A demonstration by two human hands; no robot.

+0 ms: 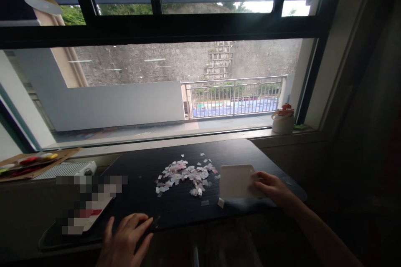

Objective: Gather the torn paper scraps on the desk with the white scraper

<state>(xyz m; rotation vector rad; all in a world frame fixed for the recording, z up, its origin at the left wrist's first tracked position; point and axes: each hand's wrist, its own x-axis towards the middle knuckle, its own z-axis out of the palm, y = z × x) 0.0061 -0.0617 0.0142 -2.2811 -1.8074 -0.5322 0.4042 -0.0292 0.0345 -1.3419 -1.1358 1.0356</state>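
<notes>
White, flat and rectangular with rounded corners, the smooth shallow tray is pinched at its outer side by the right hand, and I see it tilted up over the black wood-grained table, extending leftward from those fingers. Whether its lower edge touches the tabletop, I cannot tell. Just below it, toward my near side, lies a small cream-white folded scrap; a clear flat scrap lies a little farther left of the right hand.

Beyond both, left of the right hand and ahead of the left, is the loose spread of small white and pinkish paper pieces, thickest in the middle with a few strays at its far edge.

My left hand is at the table's near edge, palm down, fingers parted; a faint glassy thing shows at its fingertips, too blurred for me to tell if it is held. Ahead and left of that hand lies a pale long object, largely pixelated.

Far ahead of the right hand, a white jug with an orange-red top stands on the pale windowsill.
</notes>
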